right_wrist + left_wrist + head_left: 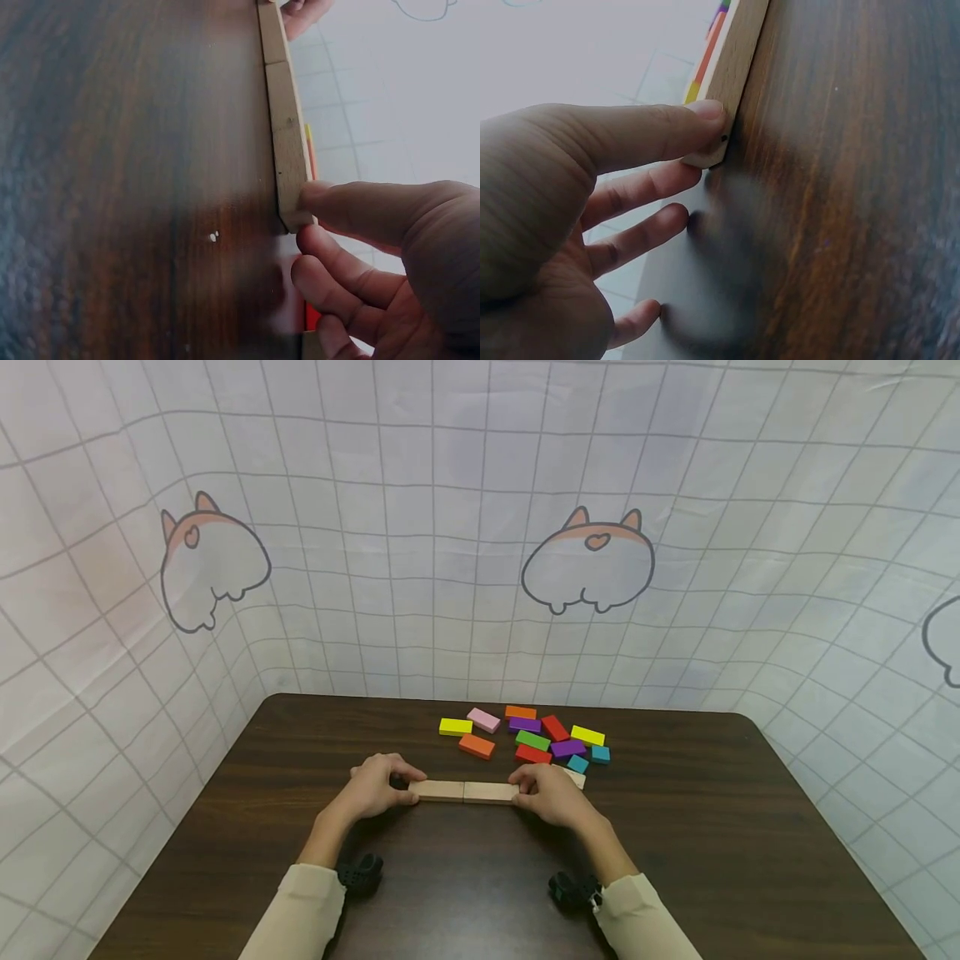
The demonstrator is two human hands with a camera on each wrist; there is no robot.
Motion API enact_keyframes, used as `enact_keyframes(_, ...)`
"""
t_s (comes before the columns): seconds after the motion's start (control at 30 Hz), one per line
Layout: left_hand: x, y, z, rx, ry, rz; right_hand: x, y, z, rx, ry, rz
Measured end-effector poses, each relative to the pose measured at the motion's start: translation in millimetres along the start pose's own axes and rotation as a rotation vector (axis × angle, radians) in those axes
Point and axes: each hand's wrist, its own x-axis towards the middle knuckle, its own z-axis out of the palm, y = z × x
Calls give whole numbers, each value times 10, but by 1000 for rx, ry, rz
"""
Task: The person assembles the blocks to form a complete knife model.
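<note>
Two plain wooden blocks lie end to end on the dark table in the head view, a thin seam between them. My left hand (pixel 372 787) pinches the outer end of the left wooden block (pixel 438 790) between thumb and fingers. At the opposite end, my right hand (pixel 553 795) pinches the right wooden block (pixel 489 792) the same way. The left wrist view has my thumb (pixel 682 129) on the near long face by the block's corner. In the right wrist view the right wooden block (pixel 289 150) meets the other one squarely, in one straight line.
Behind the hands lie several coloured blocks, among them an orange block (pixel 477 746), a green block (pixel 532 740) and a yellow block (pixel 456 727). Another plain wooden block (pixel 574 777) shows partly behind my right hand. A gridded curtain (pixel 420 635) surrounds the table (pixel 675 827).
</note>
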Motion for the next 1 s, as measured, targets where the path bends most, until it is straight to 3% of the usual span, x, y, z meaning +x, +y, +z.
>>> enact_keyframes(1.0, 8, -1, 21, -17, 17, -4, -3, 28, 9, 50, 22, 10)
